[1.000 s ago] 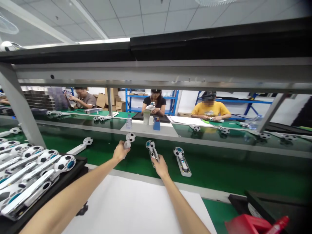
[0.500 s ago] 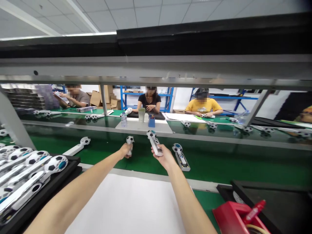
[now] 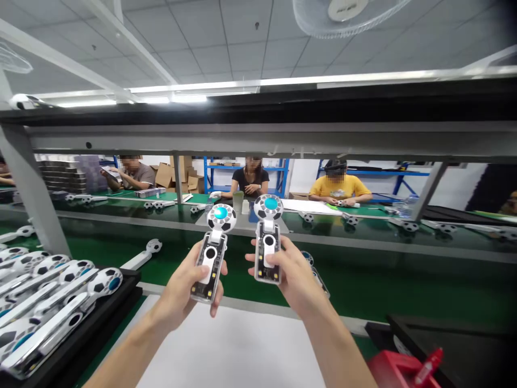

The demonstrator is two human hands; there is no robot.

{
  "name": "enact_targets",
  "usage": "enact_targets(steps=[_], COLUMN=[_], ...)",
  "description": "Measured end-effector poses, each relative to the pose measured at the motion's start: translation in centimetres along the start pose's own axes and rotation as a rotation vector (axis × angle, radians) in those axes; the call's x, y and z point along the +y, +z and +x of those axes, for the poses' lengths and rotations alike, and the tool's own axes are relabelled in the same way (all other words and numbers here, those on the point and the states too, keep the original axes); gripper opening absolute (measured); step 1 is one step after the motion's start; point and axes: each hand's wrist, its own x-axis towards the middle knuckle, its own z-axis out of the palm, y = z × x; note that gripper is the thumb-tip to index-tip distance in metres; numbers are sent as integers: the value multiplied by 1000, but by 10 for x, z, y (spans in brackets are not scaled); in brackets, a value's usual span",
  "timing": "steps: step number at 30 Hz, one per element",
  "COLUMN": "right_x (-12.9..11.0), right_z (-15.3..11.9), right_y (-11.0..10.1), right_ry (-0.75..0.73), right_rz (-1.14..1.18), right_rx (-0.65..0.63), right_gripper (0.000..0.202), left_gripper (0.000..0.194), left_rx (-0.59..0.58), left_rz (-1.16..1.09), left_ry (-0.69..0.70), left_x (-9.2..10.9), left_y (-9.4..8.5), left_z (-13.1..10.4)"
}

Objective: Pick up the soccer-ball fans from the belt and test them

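Note:
My left hand (image 3: 188,283) is closed around a handheld device with a round soccer-ball head (image 3: 221,217), its thumb lying on the white strip of the clear-cased body. A second device of the same kind (image 3: 267,237) is gripped in my right hand (image 3: 293,269), upright, thumb on its front. Both heads show a blue-green round centre. The two devices are held side by side, apart, above the white sheet (image 3: 230,350). Behind my right hand, partly hidden, another such device (image 3: 321,280) lies on the green belt (image 3: 375,280).
At left, a black tray (image 3: 121,293) carries several soccer-ball devices. One device (image 3: 143,254) lies on the belt beyond it. A red holder (image 3: 390,372) with a red marker (image 3: 428,366) stands front right, by a black tray (image 3: 456,334). Several co-workers sit across the line under a metal shelf beam (image 3: 242,141).
Both hands have drawn back from the belt, lifting the two devices nearer and turning their fronts toward me. The view has tilted up.

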Motion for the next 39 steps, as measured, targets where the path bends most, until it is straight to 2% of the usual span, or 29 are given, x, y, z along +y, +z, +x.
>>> enact_targets(steps=[3,6,12,15,18,22,27,32,36,39], right_x=[-9,-16,-22,-16,-6,1,2,6,7,7], right_z=[-18,-32,-51,-53,-51,-47,-45,-45,-45,-43], right_y=[10,14,7,8,10,8,5,11,13,10], right_ry=[-56,-49,-26,-44,-4,35,42,22,42,51], right_rz=[-95,-165,-308,-346,-322,-296,-303,-283,-242,-237], right_rx=[-21,-68,-160,-129,-102,-118,-115,-120,-108,-137], right_gripper=[49,53,48,50,60,70,70,71,73,71], left_gripper=[43,46,54,56,51,50,53,48,55,53], left_rx=[13,-11,-66,-95,-111,-103,-113,-121,-101,-110], left_rz=[4,-10,-29,-59,-87,-119,-166,-156,-165,-179], left_ry=[70,103,23,11,-11,-37,-54,-63,-45,-85], left_x=[7,9,9,9,6,0,-3,0,1,1], left_y=[7,11,5,3,3,2,1,2,2,2], left_z=[-9,-14,-20,-19,-17,-15,-14,-15,-17,-17])
